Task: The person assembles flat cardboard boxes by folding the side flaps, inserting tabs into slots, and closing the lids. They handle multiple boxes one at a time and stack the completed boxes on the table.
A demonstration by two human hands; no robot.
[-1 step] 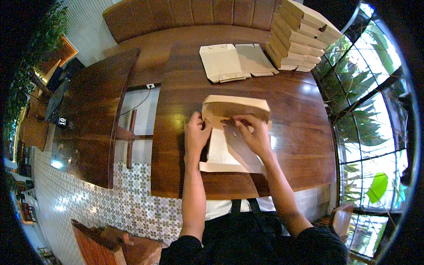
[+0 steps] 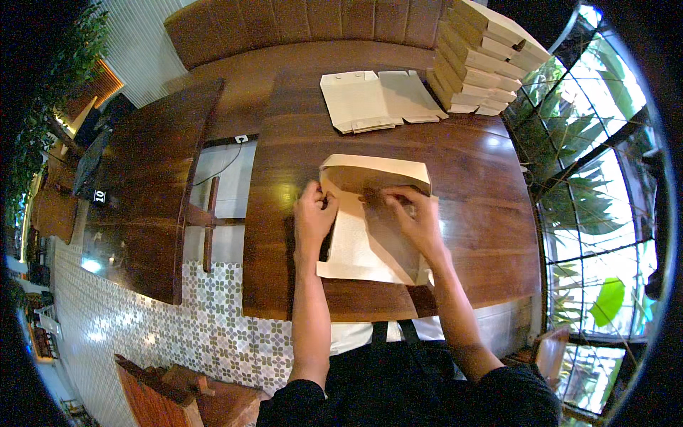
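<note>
A partly folded brown cardboard box (image 2: pixel 370 235) lies in front of me, its far wall standing up and its near edge raised as a low flap. My left hand (image 2: pixel 313 217) is closed on the box's left side near the far corner, fingers bent around the edge. Over on the right side, my right hand (image 2: pixel 420 219) has its fingers curled and pinched at the right wall by the far corner. The palm hides part of that wall. Shadows of the hand fall across the box's pale floor.
Beyond the box lies a flat, creased cardboard sheet (image 2: pixel 380 99). A tall stack of folded boxes (image 2: pixel 484 60) stands at the far right of the wooden table (image 2: pixel 284 164). A second table (image 2: pixel 149 192) is to the left, a padded bench (image 2: pixel 306 28) behind, and a gridded window (image 2: pixel 597 213) at right.
The box has shifted slightly left and its near right corner has turned a little toward me. My right hand has moved slightly right and nearer; my left hand has edged left.
</note>
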